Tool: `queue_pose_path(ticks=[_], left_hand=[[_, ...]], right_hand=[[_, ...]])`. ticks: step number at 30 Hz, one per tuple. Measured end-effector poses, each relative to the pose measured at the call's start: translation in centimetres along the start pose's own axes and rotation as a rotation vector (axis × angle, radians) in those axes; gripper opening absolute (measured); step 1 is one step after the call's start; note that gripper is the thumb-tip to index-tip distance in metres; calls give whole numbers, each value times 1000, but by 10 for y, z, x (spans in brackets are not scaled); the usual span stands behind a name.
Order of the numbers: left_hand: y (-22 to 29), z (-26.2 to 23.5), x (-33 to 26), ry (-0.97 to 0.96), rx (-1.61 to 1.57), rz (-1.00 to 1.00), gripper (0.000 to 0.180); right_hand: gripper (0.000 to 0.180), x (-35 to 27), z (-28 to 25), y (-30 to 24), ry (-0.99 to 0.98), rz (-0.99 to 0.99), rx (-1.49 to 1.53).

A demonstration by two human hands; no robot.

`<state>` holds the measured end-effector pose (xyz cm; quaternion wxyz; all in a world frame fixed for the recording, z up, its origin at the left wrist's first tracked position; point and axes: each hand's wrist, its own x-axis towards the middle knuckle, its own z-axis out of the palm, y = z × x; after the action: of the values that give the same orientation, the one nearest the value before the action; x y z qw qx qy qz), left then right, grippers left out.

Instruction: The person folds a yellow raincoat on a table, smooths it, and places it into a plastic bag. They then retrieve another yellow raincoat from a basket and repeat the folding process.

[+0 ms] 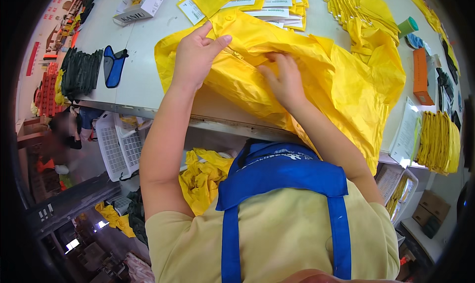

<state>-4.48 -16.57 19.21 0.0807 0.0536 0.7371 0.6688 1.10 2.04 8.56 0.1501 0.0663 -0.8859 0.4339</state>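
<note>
left grip [193,60] pinching yellow fabric [356,95]; right grip [287,82] half-open, touching it

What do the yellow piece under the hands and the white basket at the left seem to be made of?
Yellow piece: probably thin synthetic or coated fabric, slightly glossy; it shows crisp creases and highlights. White basket: likely moulded plastic, fairly smooth; its walls have regular rows of openings.
</note>
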Motion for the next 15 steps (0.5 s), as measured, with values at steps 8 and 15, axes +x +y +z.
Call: queue_pose_path(ticks=[8, 15], left_hand=[[8, 0, -13, -111, -121, -108, 54], [15, -5, -17, -212, -183, -51, 67]], right_hand=[[51, 6, -5, 30, 427, -182, -453], [52, -15, -38, 33, 400, -302, -489]])
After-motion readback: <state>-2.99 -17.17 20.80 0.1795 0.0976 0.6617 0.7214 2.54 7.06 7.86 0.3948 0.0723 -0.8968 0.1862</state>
